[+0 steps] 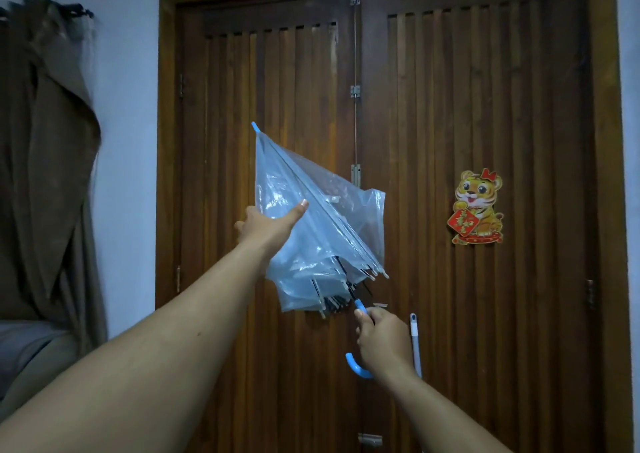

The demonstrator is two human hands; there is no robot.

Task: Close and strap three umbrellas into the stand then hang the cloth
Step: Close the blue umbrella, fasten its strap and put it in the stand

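A clear plastic umbrella [322,217] with a blue tip and a blue hooked handle [358,369] is held up in front of the wooden door, its tip pointing up and left. Its canopy is collapsed but loose and baggy, with the rib ends splayed near the bottom. My left hand [268,226] wraps around the left side of the canopy, thumb stretched across the plastic. My right hand [379,340] grips the shaft just above the curved handle. No stand or cloth is visible.
A brown slatted double door [485,123] fills the view, with a tiger sticker [478,207] on its right leaf and a white strip [415,342] hanging near my right hand. A brown curtain [45,158] hangs at the left beside a pale wall.
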